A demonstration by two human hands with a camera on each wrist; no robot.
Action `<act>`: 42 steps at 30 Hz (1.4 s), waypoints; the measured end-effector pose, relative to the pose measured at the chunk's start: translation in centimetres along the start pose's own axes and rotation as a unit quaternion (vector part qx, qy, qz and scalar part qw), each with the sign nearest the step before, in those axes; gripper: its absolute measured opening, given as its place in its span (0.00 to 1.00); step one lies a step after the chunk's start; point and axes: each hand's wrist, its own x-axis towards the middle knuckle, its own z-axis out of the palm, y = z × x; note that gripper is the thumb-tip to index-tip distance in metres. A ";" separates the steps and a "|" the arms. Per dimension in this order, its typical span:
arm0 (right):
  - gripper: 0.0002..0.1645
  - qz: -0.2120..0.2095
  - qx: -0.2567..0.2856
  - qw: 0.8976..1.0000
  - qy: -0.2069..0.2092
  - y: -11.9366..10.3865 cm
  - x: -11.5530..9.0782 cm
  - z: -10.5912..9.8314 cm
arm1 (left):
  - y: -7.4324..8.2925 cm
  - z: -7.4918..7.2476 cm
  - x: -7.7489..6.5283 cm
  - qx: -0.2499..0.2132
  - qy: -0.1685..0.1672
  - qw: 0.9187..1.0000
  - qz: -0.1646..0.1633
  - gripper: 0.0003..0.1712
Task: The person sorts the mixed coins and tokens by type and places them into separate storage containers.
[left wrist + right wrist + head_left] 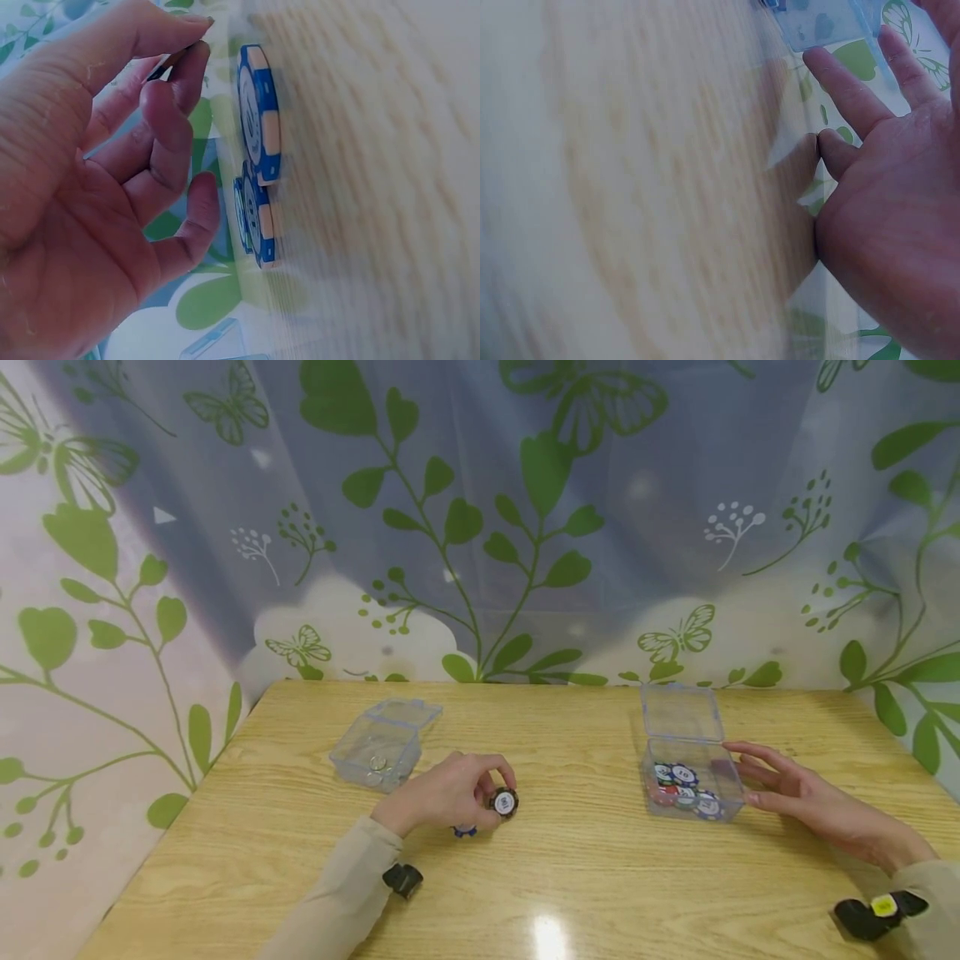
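Observation:
Between thumb and fingers, my left hand (453, 793) pinches a black poker chip (505, 803) just above the table. Its white centre faces the head camera; the left wrist view catches only its dark edge (166, 66). Below that hand lie blue-and-white poker chips (259, 116), mostly covered by it in the head view. My right hand (798, 789) is beside a clear plastic box (693, 810), its fingers extended at the box's right side. Inside this box are several chips (684, 775), blue, red and green among them. In the right wrist view a fingertip meets the clear plastic (825, 26).
Another clear box (348, 770) stands on the left with its lid open, holding a gold-coloured round piece (377, 763) and other pieces hard to make out. Both boxes rest on a wooden table (555, 860). A leaf-patterned curtain (480, 568) hangs behind.

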 end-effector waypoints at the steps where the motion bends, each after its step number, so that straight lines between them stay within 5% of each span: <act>1: 0.42 -0.003 -0.001 1.000 -0.001 0.0 0.0 0.0 | 0.0 0.0 0.0 -0.001 0.006 1.000 0.003 0.19; 14: 0.42 -0.041 -0.014 0.999 0.002 0.4 0.1 0.0 | 0.8 0.0 1.0 -0.022 0.060 0.998 0.014 0.20; 42: 0.42 -0.005 0.002 1.000 0.001 0.0 0.1 0.1 | 4.8 0.7 4.5 -0.046 0.054 0.996 0.054 0.21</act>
